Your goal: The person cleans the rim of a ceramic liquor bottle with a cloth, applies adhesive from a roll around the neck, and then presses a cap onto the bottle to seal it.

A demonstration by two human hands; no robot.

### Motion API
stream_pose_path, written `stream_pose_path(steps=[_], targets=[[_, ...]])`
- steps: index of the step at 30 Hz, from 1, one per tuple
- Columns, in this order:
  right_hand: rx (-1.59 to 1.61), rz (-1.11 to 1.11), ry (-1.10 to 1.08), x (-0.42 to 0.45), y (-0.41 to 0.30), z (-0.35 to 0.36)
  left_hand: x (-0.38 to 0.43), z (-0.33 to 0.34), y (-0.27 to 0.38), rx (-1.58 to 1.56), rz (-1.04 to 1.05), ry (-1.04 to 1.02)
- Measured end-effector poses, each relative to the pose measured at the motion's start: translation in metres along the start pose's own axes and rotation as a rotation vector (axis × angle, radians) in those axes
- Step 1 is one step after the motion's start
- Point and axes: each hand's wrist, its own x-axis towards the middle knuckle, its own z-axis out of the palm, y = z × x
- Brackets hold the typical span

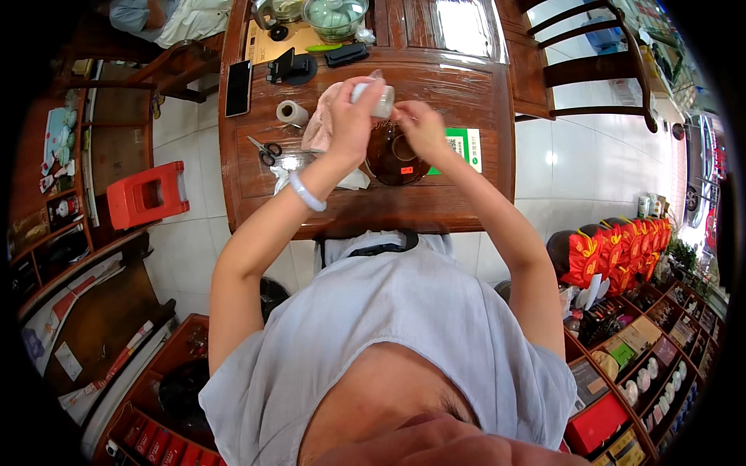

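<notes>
My left hand [355, 119] holds up a roll of clear film or tape [382, 102] above the wooden table. Close to its right side, the fingertips of my right hand [419, 125] are pinched together; whether they grip the loose end is too small to tell. Below both hands stands a dark brown, rounded glossy vessel [387, 163] with a small orange sticker. A pink cloth [320, 125] lies just left of my left hand. Further left are another small roll [291, 113] and black-handled scissors [269, 152]. White tissue [354, 180] lies near the vessel.
A smartphone [238, 88], a black stand [296, 69], a black case [347, 54] and a glass bowl [335, 20] occupy the table's far left. A green and white printed card [471, 150] lies right of the vessel. Beside the table are a red plastic stool [145, 195] and a wooden chair [588, 70].
</notes>
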Motion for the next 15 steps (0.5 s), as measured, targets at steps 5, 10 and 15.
stream_pose_path(steps=[5, 10, 15], targets=[[0.494, 0.233, 0.058, -0.018, -0.035, -0.059, -0.028, -0.008, 0.023, -0.166, -0.224, -0.159], [0.609, 0.291, -0.096, -0.044, -0.07, -0.061, -0.049, -0.002, 0.019, -0.099, -0.117, -0.172], [0.709, 0.3, -0.094, -0.049, -0.084, -0.056, -0.057, -0.002, 0.011, -0.065, -0.061, -0.301]])
